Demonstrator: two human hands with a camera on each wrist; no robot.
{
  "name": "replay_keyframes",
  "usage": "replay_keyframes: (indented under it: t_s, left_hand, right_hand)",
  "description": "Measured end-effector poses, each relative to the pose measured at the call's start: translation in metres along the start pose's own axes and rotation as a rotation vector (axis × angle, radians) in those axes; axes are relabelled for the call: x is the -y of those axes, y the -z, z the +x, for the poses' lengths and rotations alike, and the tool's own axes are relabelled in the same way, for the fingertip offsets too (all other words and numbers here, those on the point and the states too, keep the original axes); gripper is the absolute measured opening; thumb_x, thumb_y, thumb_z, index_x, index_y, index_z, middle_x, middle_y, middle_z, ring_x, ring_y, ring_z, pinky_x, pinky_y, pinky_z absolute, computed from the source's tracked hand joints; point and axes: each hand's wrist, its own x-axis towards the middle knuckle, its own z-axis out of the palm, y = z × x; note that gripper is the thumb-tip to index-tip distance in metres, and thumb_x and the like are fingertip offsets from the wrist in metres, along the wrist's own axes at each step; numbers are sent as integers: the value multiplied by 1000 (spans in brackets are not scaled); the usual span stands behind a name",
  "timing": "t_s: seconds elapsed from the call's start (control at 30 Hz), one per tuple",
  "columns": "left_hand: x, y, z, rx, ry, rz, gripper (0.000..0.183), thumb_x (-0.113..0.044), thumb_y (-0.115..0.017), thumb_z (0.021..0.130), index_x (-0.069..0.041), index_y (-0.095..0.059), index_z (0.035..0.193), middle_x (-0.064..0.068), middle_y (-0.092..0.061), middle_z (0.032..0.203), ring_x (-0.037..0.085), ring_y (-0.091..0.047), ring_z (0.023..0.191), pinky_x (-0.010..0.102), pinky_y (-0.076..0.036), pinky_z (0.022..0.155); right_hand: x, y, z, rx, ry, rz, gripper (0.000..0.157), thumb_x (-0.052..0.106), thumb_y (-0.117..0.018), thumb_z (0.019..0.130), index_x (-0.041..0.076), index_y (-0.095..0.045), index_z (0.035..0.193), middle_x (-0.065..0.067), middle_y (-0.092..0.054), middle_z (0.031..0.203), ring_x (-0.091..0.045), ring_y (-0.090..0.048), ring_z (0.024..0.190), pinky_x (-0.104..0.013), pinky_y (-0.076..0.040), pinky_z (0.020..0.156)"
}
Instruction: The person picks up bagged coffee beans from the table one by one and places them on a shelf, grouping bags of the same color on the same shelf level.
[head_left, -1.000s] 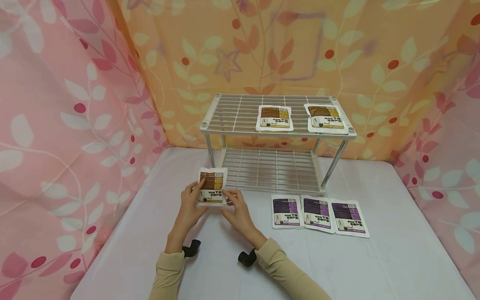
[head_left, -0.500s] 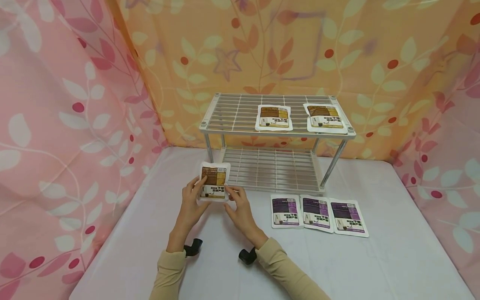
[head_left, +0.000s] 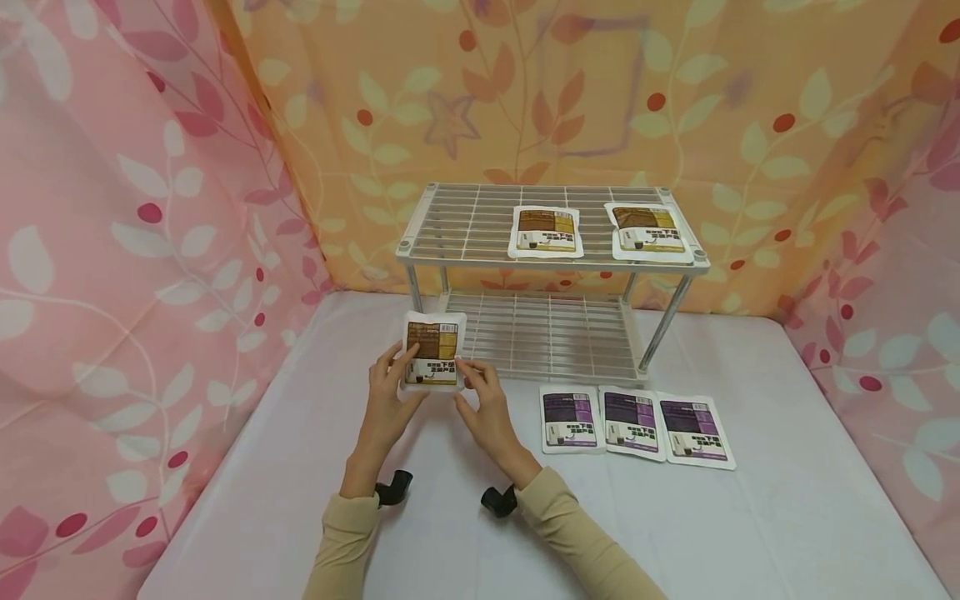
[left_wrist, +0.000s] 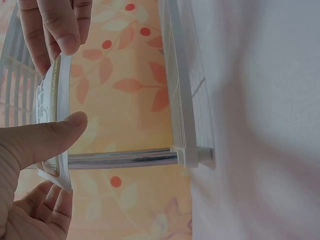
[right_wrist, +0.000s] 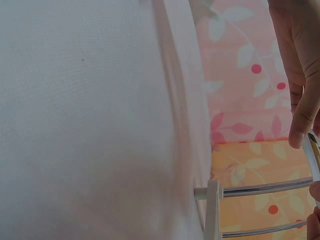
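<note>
Between both hands I hold a white coffee packet (head_left: pixel 434 352) with a brown and gold label, raised above the table in front of the shelf's left end. My left hand (head_left: pixel 386 404) grips its left side, fingers reaching onto the printed face. At its lower right side, my right hand (head_left: pixel 486 412) pinches the edge with its fingertips. The left wrist view has the packet (left_wrist: pixel 54 107) side-on, with the left thumb (left_wrist: pixel 62 135) on its near side and the right hand (left_wrist: pixel 60 25) at its other end. Only a sliver of the packet (right_wrist: pixel 314 160) enters the right wrist view.
A two-tier white wire shelf (head_left: pixel 551 265) stands at the back of the white table (head_left: pixel 442 533). Two brown-labelled packets (head_left: pixel 545 232) lie on its top tier, middle and right. Three purple-labelled packets (head_left: pixel 633 422) lie in a row before it. Patterned curtains (head_left: pixel 150 292) enclose the table.
Both hands have lifted the brown coffee packet up and slightly right, toward the shelf's left end. The packets on the shelf and table stay where they were.
</note>
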Motion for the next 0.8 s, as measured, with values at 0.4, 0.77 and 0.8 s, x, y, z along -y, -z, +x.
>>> replay_keyframes:
  t_s: [0.4, 0.77, 0.8]
  left_hand:
    - [-10, 0, 10, -35, -45, -26, 73, 6, -77, 69, -15, -50, 134, 13, -33, 143, 29, -36, 114, 47, -43, 91]
    - [-20, 0, 17, -88, -117, -57, 67, 7, -75, 71, -11, -52, 132, 13, -36, 143, 29, -39, 115, 42, -43, 90]
    - [-21, 0, 17, -92, -123, -59, 67, 7, -74, 71, -11, -53, 132, 14, -36, 142, 30, -39, 115, 42, -43, 91]
  right_hand:
    - [0, 7, 10, -36, 38, -29, 57, -3, -67, 81, 6, -48, 134, -12, -48, 123, -18, -54, 90, -28, -50, 76]
    - [8, 17, 21, -68, 94, -28, 55, -4, -67, 81, 3, -49, 132, -13, -47, 123, -18, -52, 87, -28, -49, 72]
    - [8, 18, 22, -68, 96, -28, 55, -3, -66, 81, 3, -49, 132, -13, -47, 123, -18, -52, 87, -28, -49, 72]
